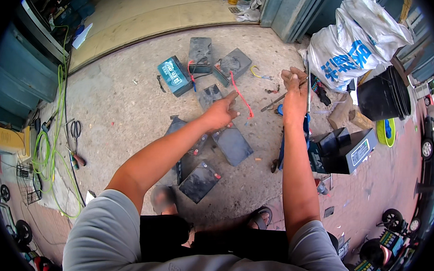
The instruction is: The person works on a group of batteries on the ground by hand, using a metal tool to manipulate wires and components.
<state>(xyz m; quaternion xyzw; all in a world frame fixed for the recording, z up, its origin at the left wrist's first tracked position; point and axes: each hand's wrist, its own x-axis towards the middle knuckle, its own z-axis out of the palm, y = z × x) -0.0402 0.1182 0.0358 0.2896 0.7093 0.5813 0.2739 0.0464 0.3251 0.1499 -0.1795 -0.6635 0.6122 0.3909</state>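
Observation:
My left hand (220, 113) reaches over the cluster of batteries, thumb and forefinger apart, with nothing visible between them. Its fingertips are close to a red wire (242, 98) that runs from a dark battery (233, 65); whether they touch cannot be made out. Below the hand lies another dark battery (233, 145), and a dusty one (208, 96) is partly hidden behind it. My right hand (296, 93) is raised off to the right, its fingers curled around a long thin metal rod (308, 87). A teal battery (175, 76) sits at the far left of the group.
A battery (200, 181) lies near my feet. White woven sacks (355, 42), a black bucket (381, 95) and a dark open case (347, 150) stand to the right. Green cable (44, 151) and scissors (75, 130) lie at left. A yellow-handled tool (261, 74) rests beyond my hands.

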